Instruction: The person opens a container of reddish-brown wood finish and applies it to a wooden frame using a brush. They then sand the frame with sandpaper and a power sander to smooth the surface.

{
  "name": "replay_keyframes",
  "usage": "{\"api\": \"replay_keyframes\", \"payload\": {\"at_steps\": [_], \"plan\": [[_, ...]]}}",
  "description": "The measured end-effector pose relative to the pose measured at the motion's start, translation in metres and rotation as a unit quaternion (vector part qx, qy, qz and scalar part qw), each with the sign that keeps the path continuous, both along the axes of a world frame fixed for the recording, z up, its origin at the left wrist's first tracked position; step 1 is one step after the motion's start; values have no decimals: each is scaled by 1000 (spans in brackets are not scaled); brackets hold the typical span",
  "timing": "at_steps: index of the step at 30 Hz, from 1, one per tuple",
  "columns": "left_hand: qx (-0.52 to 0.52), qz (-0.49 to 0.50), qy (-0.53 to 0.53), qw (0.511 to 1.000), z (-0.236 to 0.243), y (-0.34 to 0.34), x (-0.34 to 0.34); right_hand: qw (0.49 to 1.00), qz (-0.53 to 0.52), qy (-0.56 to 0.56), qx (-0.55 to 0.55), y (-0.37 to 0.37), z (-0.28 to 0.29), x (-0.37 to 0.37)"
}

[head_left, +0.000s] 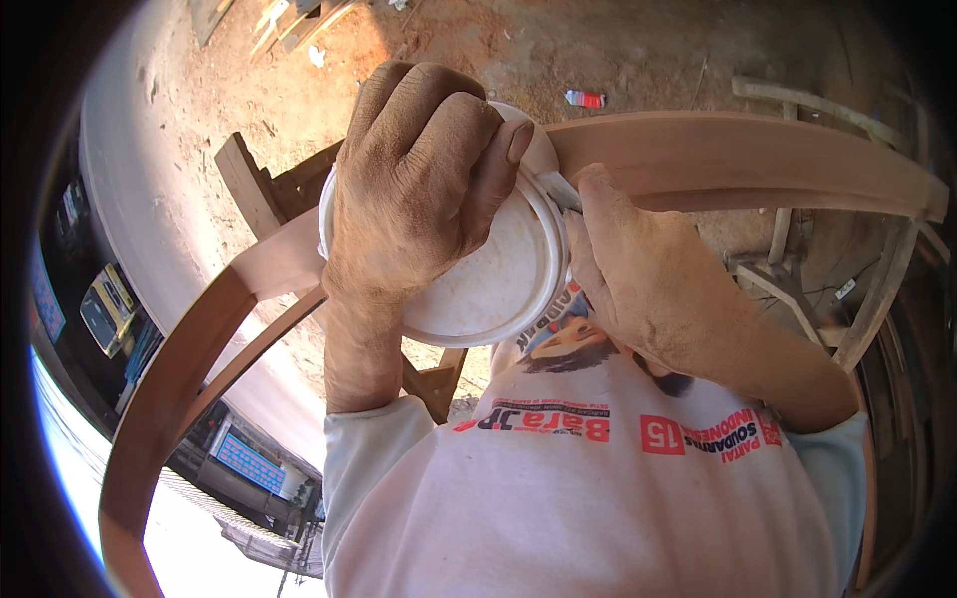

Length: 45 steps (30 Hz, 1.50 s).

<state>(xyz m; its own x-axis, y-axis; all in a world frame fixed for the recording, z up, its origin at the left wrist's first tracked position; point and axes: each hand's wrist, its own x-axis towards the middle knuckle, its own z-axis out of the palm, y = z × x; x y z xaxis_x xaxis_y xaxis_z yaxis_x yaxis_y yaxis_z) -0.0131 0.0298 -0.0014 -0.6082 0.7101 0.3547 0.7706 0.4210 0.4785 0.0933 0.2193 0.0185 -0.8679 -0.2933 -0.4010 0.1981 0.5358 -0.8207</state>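
Note:
My left hand (419,174) grips the far rim of a round white plastic tub (488,284), fingers curled over its top and thumb pressed on the edge. The tub is tilted toward me, so I see its pale flat face. At the tub's right rim my right hand (648,279) holds a thin metal blade (560,189), whose tip lies against the edge under my left thumb. Both hands are dusty. Behind them runs a curved wooden chair frame (718,149).
The curved wooden rail (169,389) sweeps down on the left, with a wooden leg and braces (261,189) behind it. More wooden frame parts (877,289) stand at the right. Sandy ground (598,50) holds a small red and blue packet (585,99) and wood offcuts (289,20).

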Motion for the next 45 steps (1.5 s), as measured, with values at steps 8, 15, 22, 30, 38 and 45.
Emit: {"api": "replay_keyframes", "payload": {"at_steps": [8, 15, 22, 30, 38, 45], "plan": [[178, 151, -117, 965, -4, -13, 13, 975, 195, -1, 108, 12, 17, -26], [47, 350, -283, 892, 4, -101, 46, 992, 69, -40, 99, -12, 26, -13], [192, 265, -432, 840, -16, -109, 61, 970, 87, -169, 148, -11, 45, -36], [186, 277, -387, 859, -20, -116, 57, 961, 255, -28, 107, 9, 21, -84], [176, 282, -390, 859, -12, -112, 56, 938, 182, -223, -195, 41, -17, -95], [147, 294, -393, 859, -9, -114, 49, 964, 131, -124, -197, 39, -20, -78]]}}
